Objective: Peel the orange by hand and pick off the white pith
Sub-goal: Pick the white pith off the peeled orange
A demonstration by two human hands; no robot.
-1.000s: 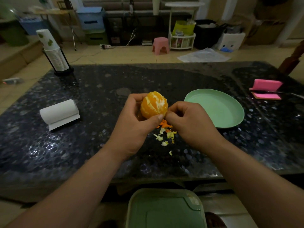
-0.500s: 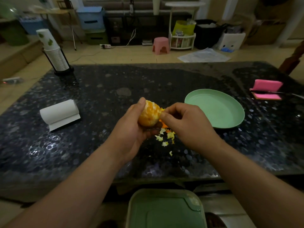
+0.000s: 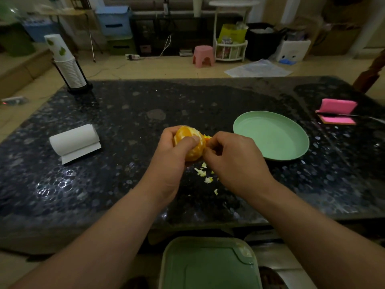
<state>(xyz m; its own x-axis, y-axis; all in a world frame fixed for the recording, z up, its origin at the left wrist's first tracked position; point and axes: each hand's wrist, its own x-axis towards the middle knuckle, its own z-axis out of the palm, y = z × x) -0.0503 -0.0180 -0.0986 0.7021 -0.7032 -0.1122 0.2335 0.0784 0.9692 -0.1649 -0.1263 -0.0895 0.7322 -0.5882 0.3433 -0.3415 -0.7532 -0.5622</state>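
Closest to the person, under the table edge, sits a green tub (image 3: 208,265); nothing about it has changed.

Next come the two hands over the dark table (image 3: 125,184); the left hand (image 3: 170,161) holds the orange (image 3: 198,152) up off the table, fingers wrapped round the back and thumb now lying across the front; a second ago the thumb was under the fruit and the bare side faced up, so the orange has been turned.

The right hand (image 3: 235,161) has moved from the bottom of the fruit to its right side; its fingers are curled tight, and they look to pinch a bit of peel (image 3: 207,137) that pokes out bright orange just past the fingertips.

Under the hands lie the same small scraps (image 3: 201,173), pale and yellow; the pile looks no bigger.

I think the turn was to find what skin is left; most of the orange is already bare, so only small bits of peel and white pith are left to pick off.

Farther out, the green plate (image 3: 270,136) holds nothing; the paper roll (image 3: 75,140) lies to the left and a pink sponge (image 3: 337,111) to the right; the cup stack (image 3: 68,65) stands at the far left corner.
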